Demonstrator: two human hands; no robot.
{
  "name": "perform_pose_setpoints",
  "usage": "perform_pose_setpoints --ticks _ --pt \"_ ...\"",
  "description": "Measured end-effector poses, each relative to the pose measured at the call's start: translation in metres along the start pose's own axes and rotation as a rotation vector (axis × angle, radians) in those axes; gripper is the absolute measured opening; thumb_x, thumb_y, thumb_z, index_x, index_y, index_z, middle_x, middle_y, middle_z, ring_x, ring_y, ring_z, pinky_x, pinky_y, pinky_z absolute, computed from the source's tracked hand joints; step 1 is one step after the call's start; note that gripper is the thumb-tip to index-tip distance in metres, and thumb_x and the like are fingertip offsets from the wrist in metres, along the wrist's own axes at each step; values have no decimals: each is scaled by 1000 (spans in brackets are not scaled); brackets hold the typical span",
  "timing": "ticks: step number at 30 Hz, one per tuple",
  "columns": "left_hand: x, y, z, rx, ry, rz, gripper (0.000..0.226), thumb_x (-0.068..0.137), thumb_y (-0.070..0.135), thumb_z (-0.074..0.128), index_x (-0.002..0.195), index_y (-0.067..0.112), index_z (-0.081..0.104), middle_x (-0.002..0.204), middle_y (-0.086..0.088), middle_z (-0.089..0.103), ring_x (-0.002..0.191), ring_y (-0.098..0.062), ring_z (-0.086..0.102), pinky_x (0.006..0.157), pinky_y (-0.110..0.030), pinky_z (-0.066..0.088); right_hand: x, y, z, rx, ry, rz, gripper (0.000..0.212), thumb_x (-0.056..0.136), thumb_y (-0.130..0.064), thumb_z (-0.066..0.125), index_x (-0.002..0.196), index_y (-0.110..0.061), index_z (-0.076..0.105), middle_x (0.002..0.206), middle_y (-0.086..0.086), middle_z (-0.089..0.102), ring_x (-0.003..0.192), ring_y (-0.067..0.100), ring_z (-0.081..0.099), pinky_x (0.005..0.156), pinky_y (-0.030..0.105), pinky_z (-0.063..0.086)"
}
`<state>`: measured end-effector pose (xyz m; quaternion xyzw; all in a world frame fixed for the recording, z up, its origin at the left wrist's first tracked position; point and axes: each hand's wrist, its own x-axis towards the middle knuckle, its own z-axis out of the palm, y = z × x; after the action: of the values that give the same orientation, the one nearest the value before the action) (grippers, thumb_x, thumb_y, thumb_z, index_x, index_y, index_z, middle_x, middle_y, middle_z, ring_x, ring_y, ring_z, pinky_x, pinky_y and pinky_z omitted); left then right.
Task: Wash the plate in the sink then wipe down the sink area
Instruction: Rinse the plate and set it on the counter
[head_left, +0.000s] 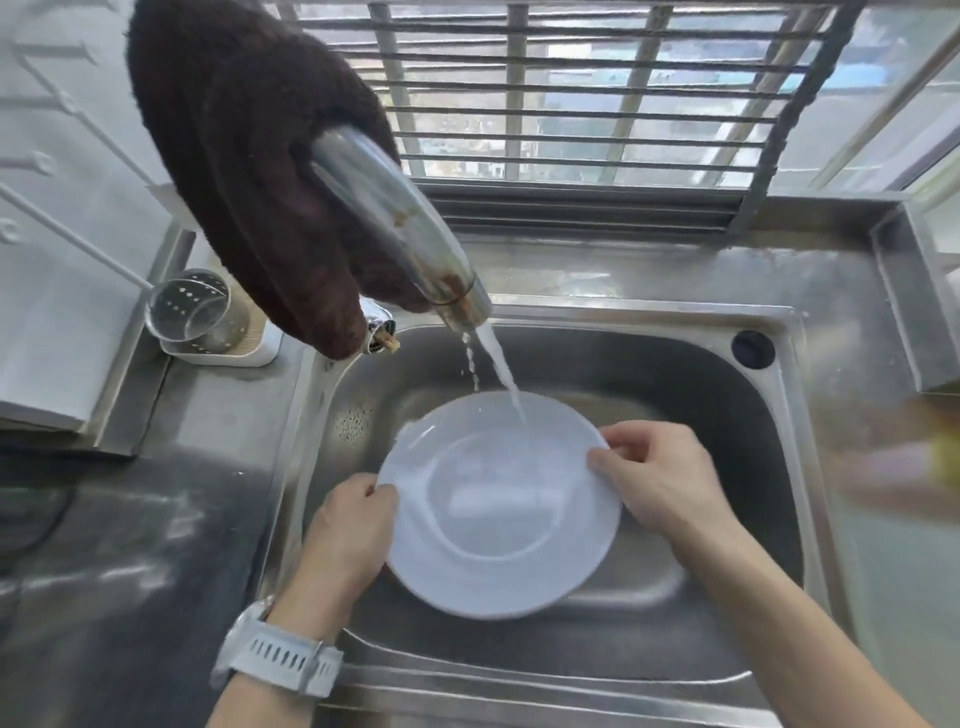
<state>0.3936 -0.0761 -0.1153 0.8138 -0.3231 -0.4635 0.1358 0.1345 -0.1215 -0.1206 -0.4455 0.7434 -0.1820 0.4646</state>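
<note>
A white plate (498, 506) is held face up over the steel sink (691, 395). My left hand (350, 525) grips its left rim, and my right hand (657, 480) pinches its right rim. Water streams from the metal tap (400, 223) onto the plate's far right part. A dark brown cloth (244, 156) hangs over the tap's neck, above the sink's back left corner. A white watch is on my left wrist.
A perforated metal utensil holder (197, 312) stands on a white base at the back left. A white dish rack (57, 249) fills the left side. A yellow object (943, 460), blurred, lies on the right counter. A barred window (571, 93) is behind the sink.
</note>
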Motion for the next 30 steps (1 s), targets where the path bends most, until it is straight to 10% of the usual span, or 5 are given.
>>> perform_pose_setpoints --ticks 4,14,30 --pt "9 4 24 -50 -45 54 26 87 20 46 90 20 72 89 -4 74 91 -32 69 85 -48 59 -6 -2 -26 -83 165 -162 15 86 -27 70 98 -32 77 83 -16 74 81 0 68 71 28 55" --pt "-8 16 27 107 184 428 11 87 25 76 90 29 67 74 14 71 71 2 66 68 -21 52 -9 40 -45 -122 291 -171 3 83 -25 76 83 -27 76 76 -14 74 74 -3 67 71 25 51" --pt "-126 59 -31 375 389 673 12 87 36 73 79 29 68 80 14 75 73 -15 70 62 -30 54 -124 4 -111 -285 391 -369 6 83 -31 75 81 -28 71 71 -8 74 68 18 71 65 36 57"
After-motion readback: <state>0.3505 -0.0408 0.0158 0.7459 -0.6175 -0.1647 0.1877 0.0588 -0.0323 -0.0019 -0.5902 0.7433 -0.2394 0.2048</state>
